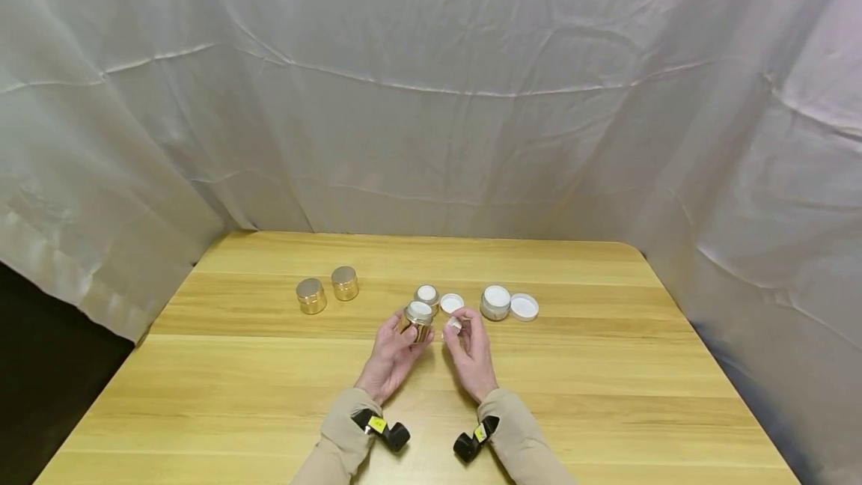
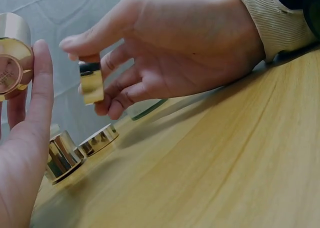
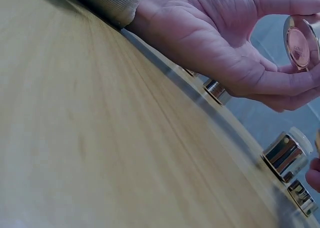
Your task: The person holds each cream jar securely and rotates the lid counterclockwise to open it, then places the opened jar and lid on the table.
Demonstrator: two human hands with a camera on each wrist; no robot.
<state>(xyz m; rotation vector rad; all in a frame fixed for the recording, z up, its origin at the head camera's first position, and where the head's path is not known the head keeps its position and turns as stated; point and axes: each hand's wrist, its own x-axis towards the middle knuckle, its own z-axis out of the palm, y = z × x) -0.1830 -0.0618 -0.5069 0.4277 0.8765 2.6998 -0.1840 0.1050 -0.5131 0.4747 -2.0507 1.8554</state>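
Observation:
In the head view my left hand holds an uncovered gold jar with white showing at its top. The left wrist view shows that gold jar from its base. Just to the right, my right hand pinches a small lid, white on its inner side. From the left wrist, the lid has a gold rim and is held between thumb and fingers, apart from the jar. Behind the hands stand another opened gold jar and an upturned white-lined lid.
Two closed gold jars stand at the back left of the wooden table. Right of the hands is an opened pale jar, with its white-lined lid beside it. Grey curtains surround the table's back and sides.

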